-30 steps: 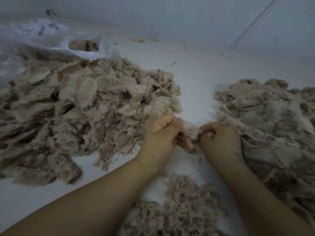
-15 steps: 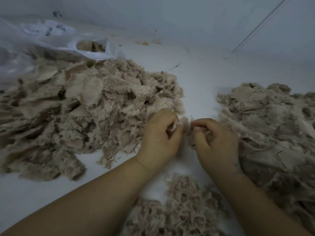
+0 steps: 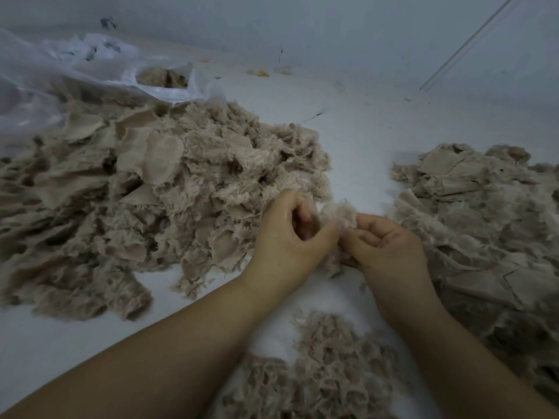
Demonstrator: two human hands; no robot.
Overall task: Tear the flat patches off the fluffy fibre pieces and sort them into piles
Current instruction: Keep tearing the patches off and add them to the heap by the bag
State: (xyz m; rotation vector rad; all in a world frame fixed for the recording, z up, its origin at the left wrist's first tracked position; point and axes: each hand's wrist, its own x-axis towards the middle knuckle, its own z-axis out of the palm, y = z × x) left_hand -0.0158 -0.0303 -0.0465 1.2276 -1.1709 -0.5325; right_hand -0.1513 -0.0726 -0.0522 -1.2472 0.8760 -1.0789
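Observation:
Between both hands I hold one small beige fluffy fibre piece point(image 3: 338, 213) above the white surface. My left hand point(image 3: 290, 237) pinches its left side, fingers curled. My right hand point(image 3: 384, 249) grips its right side, thumb and fingers closed on it. A big heap of fluffy pieces with flat patches point(image 3: 157, 201) lies to the left. Another heap of flat patches and fibre point(image 3: 484, 225) lies to the right. A smaller pile of frayed fluff point(image 3: 326, 373) sits near me, under my forearms.
A clear plastic bag point(image 3: 90, 74) with more fibre inside lies at the back left. The white surface point(image 3: 357, 131) runs between the heaps to a pale wall behind. Small scraps lie along the far edge.
Both hands have shifted slightly away from me and closer together, reworking their grip on the piece. The view has tilted a little; the heaps have not moved.

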